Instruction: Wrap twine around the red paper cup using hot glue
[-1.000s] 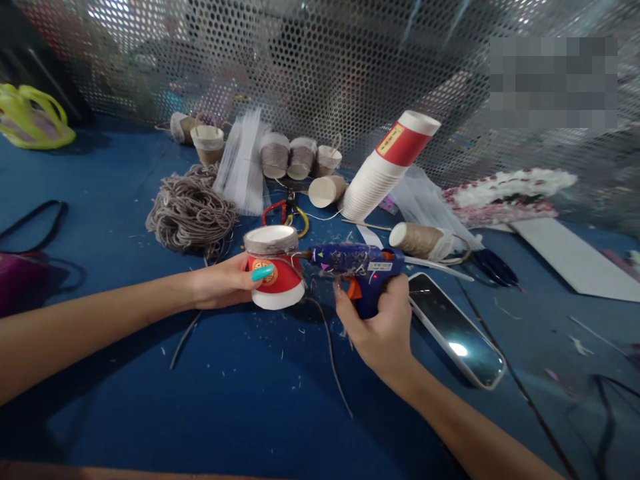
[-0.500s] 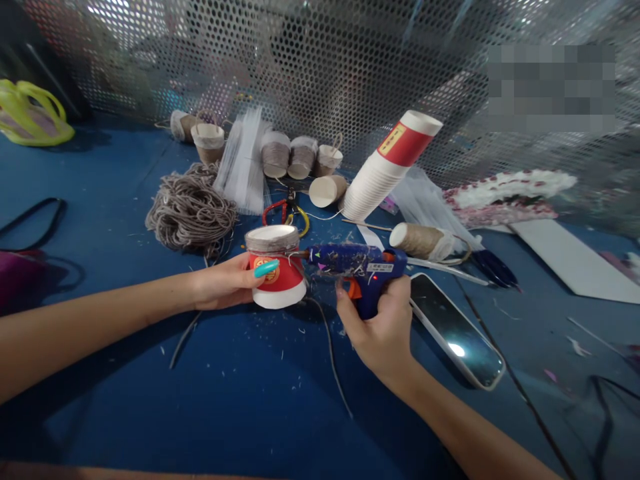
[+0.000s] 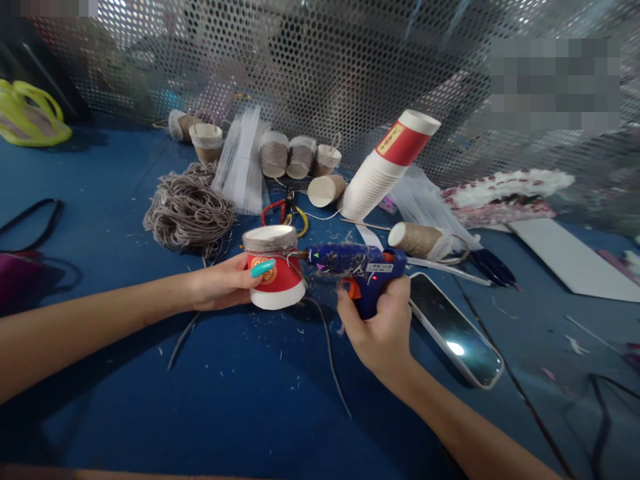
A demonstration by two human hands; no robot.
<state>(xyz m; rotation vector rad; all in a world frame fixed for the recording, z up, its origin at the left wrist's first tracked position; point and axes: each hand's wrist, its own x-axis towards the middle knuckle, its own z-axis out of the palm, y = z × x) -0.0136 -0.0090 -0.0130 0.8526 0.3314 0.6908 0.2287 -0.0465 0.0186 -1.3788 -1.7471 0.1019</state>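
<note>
My left hand (image 3: pixel 227 281) grips a red and white paper cup (image 3: pixel 283 275) from its left side, thumb across the printed emblem. Grey cord (image 3: pixel 270 243) is wound around the cup's upper part, just under the rim. In my right hand (image 3: pixel 380 327) is a blue glue gun (image 3: pixel 345 259) with an orange trigger, held by its handle. Its nozzle meets the cup's right side, right below the wound cord. A loose cord end (image 3: pixel 333 363) trails from the cup down over the blue table. The far side of the cup is hidden.
A heap of grey cord (image 3: pixel 190 208) lies behind my left hand. Beyond it are several cord-wrapped cups (image 3: pixel 275 155), pliers (image 3: pixel 285 215) and a leaning stack of paper cups (image 3: pixel 373 183). A phone (image 3: pixel 455 333) lies right of the glue gun. Perforated metal mesh (image 3: pixel 320 60) borders the table's back.
The cup and my left hand have shifted very slightly left in the view. The glue gun's nozzle stays at the cup's right side.
</note>
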